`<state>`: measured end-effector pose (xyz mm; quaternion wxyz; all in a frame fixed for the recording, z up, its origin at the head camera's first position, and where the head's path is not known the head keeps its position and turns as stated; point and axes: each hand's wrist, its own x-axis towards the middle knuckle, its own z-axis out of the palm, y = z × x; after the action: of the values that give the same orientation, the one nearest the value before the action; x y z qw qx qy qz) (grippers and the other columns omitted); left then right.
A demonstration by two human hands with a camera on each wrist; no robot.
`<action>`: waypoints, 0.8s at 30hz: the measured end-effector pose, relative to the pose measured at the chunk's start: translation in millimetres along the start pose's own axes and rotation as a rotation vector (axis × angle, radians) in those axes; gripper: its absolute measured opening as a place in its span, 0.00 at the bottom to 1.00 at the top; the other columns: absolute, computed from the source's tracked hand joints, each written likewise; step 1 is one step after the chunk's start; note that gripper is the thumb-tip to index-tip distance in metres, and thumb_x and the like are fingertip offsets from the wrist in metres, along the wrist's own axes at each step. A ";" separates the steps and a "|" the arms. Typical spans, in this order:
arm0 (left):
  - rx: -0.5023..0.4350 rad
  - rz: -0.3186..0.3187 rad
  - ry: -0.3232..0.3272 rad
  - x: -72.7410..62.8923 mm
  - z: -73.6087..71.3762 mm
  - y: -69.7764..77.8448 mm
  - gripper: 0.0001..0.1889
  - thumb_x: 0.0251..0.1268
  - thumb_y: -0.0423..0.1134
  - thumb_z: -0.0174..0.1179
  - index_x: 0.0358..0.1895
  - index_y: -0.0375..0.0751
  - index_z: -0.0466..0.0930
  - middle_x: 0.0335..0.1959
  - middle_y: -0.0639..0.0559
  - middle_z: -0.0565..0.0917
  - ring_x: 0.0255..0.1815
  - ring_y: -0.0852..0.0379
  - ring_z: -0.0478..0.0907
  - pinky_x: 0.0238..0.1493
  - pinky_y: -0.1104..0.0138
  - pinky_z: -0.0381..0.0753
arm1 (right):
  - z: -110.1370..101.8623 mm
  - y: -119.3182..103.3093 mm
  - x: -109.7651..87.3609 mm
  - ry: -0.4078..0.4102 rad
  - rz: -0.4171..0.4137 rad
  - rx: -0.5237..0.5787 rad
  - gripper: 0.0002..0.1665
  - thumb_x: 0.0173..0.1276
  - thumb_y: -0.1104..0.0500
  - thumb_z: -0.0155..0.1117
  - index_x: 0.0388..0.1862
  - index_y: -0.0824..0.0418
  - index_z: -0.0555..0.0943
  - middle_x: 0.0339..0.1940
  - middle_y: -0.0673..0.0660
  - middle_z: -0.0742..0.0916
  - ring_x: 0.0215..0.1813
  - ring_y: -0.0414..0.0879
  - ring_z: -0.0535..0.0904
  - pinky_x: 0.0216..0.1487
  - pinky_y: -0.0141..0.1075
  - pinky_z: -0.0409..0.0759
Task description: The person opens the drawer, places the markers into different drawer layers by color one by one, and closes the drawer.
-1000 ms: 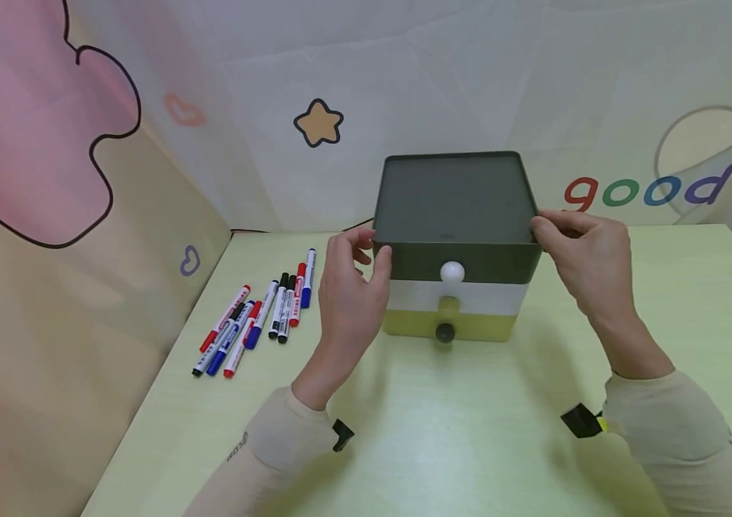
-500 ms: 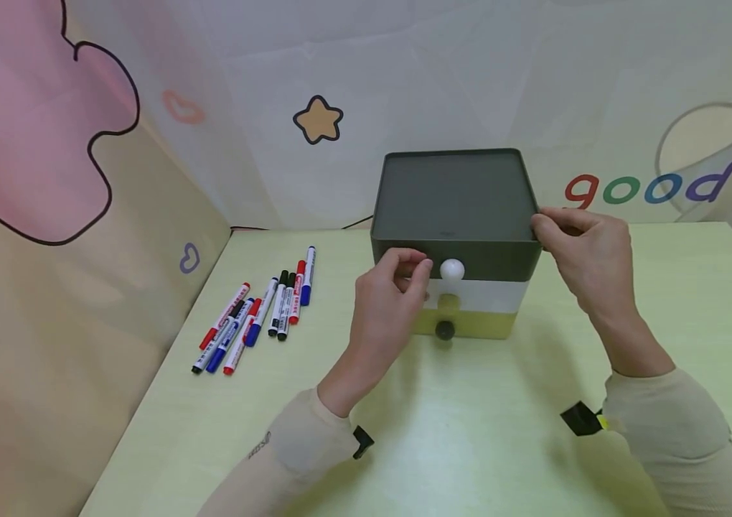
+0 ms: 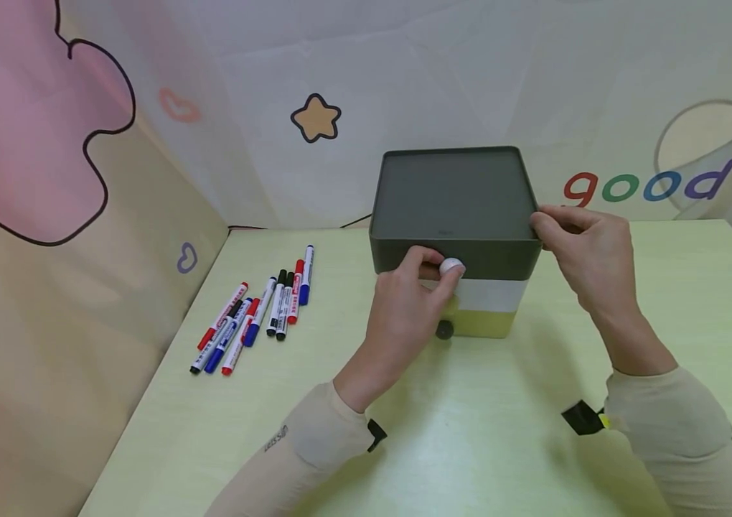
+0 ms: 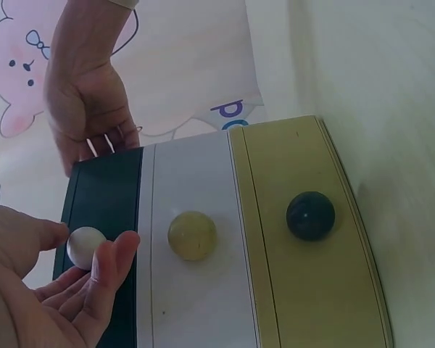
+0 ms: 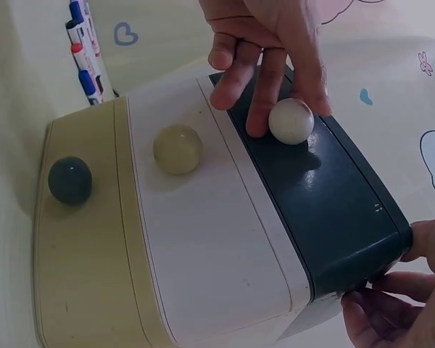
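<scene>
A three-tier desktop drawer box (image 3: 459, 194) stands on the table, dark green on top, white in the middle and yellow-green below. All its drawers look closed. My left hand (image 3: 405, 312) is at the top tier's front, thumb and fingers around the white round knob (image 4: 85, 246). With thumb and fingers, my right hand (image 3: 592, 262) grips the box's upper right edge near the front corner. Below the white knob, the left wrist view shows the middle drawer's pale yellow knob (image 4: 192, 236) and the bottom drawer's dark knob (image 4: 310, 216).
Several whiteboard markers (image 3: 275, 305) with red, blue and black caps lie at the table's left. A printed cloth backdrop (image 3: 224, 143) rises behind and left of the table (image 3: 482, 431).
My left hand has left the box's left edge, moved right across the front and closed its fingers around the white knob. The right hand has stayed on the right edge.
</scene>
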<state>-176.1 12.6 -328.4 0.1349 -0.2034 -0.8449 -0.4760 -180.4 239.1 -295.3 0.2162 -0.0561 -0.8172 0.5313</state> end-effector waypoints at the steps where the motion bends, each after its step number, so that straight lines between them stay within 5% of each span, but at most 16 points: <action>1: 0.003 0.006 -0.002 -0.1 0.2 0.4 0.13 0.74 0.45 0.65 0.50 0.39 0.79 0.40 0.50 0.90 0.25 0.68 0.83 0.29 0.73 0.79 | -0.1 -0.2 -0.2 0.000 0.003 0.006 0.25 0.73 0.49 0.66 0.58 0.67 0.86 0.34 0.34 0.84 0.33 0.30 0.82 0.39 0.21 0.80; 14: 0.007 0.081 0.013 -0.1 4.3 -2.2 0.11 0.75 0.42 0.65 0.50 0.40 0.80 0.37 0.51 0.88 0.32 0.67 0.83 0.35 0.77 0.79 | 0.9 -1.4 -2.3 -0.011 0.015 -0.019 0.26 0.75 0.47 0.64 0.63 0.62 0.85 0.39 0.35 0.85 0.42 0.32 0.80 0.42 0.20 0.77; 24: 0.029 0.101 0.020 1.7 2.9 -2.0 0.12 0.71 0.42 0.69 0.49 0.41 0.80 0.37 0.52 0.89 0.31 0.66 0.83 0.35 0.77 0.79 | 4.7 -0.3 -3.3 0.000 -0.022 -0.025 0.26 0.77 0.49 0.61 0.65 0.63 0.83 0.51 0.56 0.88 0.43 0.35 0.79 0.39 0.21 0.77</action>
<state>-178.7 14.5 -330.7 0.1702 -0.2388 -0.8390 -0.4584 -179.4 233.9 -297.6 0.2213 -0.0500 -0.8242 0.5188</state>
